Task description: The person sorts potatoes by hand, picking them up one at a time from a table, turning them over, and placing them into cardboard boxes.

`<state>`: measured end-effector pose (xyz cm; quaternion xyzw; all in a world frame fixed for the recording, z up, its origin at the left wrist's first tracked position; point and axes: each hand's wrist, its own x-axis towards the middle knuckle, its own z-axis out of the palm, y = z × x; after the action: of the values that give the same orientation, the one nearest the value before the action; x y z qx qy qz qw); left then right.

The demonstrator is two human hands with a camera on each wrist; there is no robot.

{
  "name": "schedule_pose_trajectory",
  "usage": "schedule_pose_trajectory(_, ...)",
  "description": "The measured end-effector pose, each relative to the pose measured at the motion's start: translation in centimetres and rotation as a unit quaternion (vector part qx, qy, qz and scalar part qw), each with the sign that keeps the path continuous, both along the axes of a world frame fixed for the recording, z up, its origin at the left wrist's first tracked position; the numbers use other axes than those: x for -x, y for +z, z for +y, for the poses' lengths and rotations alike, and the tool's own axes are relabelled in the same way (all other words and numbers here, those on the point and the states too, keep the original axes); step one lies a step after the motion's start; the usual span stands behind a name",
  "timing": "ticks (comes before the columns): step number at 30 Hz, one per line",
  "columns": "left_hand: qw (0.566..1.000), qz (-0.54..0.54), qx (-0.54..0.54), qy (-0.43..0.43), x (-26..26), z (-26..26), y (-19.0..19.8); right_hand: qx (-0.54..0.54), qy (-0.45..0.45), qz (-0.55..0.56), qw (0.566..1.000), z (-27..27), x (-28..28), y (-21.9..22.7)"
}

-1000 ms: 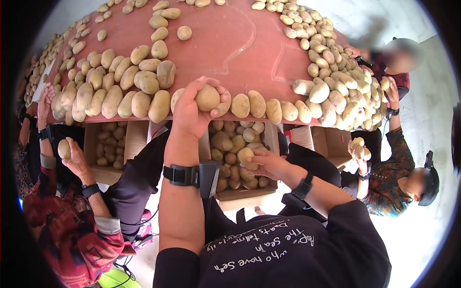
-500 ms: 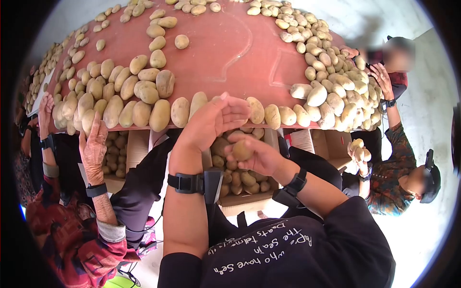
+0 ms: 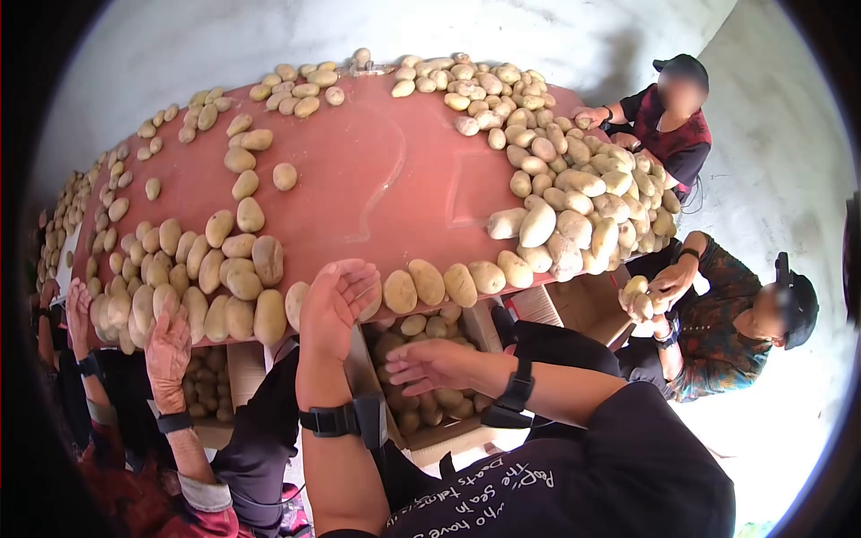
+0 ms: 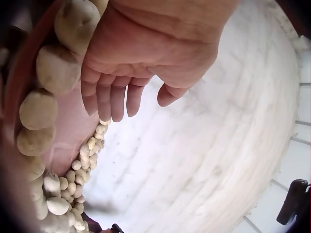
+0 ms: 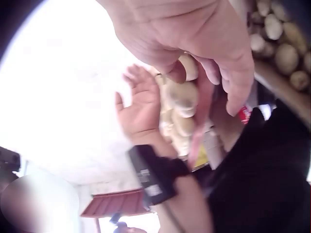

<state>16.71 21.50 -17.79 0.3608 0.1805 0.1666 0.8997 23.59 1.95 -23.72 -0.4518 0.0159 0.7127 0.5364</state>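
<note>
My left hand point(image 3: 334, 309) hovers palm up at the near edge of the red table, beside a row of potatoes point(image 3: 429, 282). It holds nothing, and its fingers stretch out loosely in the left wrist view. My right hand point(image 3: 435, 366) is above a cardboard box point(image 3: 448, 438) of potatoes below the table edge. Its fingers are loosely bent in the right wrist view, with no potato between them. Beyond it in that view, the left hand point(image 5: 143, 107) shows its bare palm.
Potatoes are heaped on the right of the table point(image 3: 359, 152) and clustered at its left point(image 3: 211, 269). A neighbour's hand point(image 3: 168, 350) rests by the left cluster. At right a seated person point(image 3: 735, 314) holds potatoes. More boxes point(image 3: 587, 309) stand beneath the edge.
The left hand held a potato a second ago and is empty half a second later. The right hand's potato has left it, over the box. The head view has tilted up.
</note>
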Motion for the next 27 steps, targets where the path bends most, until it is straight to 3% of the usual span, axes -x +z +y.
schedule_pose_trajectory(3, 1.000, -0.017, -0.011, -0.014, -0.8, -0.6, 0.0, -0.140, -0.120, -0.012, 0.983, 2.1, -2.6, 7.6)
schedule_pose_trajectory(6, 0.995, -0.026, -0.035, -0.093, -2.2, -2.3, -0.6, -0.303, -0.229, 0.015, 0.925, 4.4, -7.0, 11.4)
schedule_pose_trajectory(10, 0.970, -0.012, -0.030, -0.243, -4.1, -7.4, -0.1, -0.348, -0.319, -0.019, 0.881, 9.9, -10.3, 16.0)
schedule_pose_trajectory(11, 0.958, -0.014, -0.006, -0.285, -4.4, -8.7, -0.2, -0.350, -0.343, -0.028, 0.871, 11.7, -10.9, 16.8)
schedule_pose_trajectory(13, 0.878, -0.045, -0.232, -0.415, -5.1, -10.7, -2.5, -0.356, -0.391, -0.042, 0.848, 14.3, -12.9, 18.2)
schedule_pose_trajectory(15, 0.847, -0.176, -0.135, -0.483, -5.1, -12.8, -4.6, -0.362, -0.436, -0.050, 0.822, 16.7, -15.6, 19.4)
schedule_pose_trajectory(18, 0.848, -0.180, 0.082, -0.491, -4.5, -15.9, -2.3, -0.311, -0.517, -0.073, 0.794, 18.5, -20.5, 21.1)
schedule_pose_trajectory(21, 0.831, -0.250, 0.110, -0.484, -5.0, -16.9, -1.4, -0.248, -0.588, -0.001, 0.770, 19.3, -25.8, 20.6)
schedule_pose_trajectory(23, 0.793, -0.217, 0.160, -0.546, -5.5, -17.1, -4.4, -0.215, -0.568, -0.144, 0.781, 19.4, -28.5, 18.6)
schedule_pose_trajectory(24, 0.779, -0.214, 0.214, -0.549, -5.5, -16.8, -3.6, -0.198, -0.556, -0.214, 0.778, 19.4, -30.2, 17.1)
schedule_pose_trajectory(26, 0.756, -0.210, 0.274, -0.556, -5.8, -16.2, -2.4, -0.054, -0.469, -0.376, 0.797, 19.5, -36.0, 12.4)
schedule_pose_trajectory(27, 0.755, -0.215, 0.269, -0.558, -6.0, -15.8, -2.2, 0.072, -0.383, -0.517, 0.762, 19.0, -38.1, 10.7)
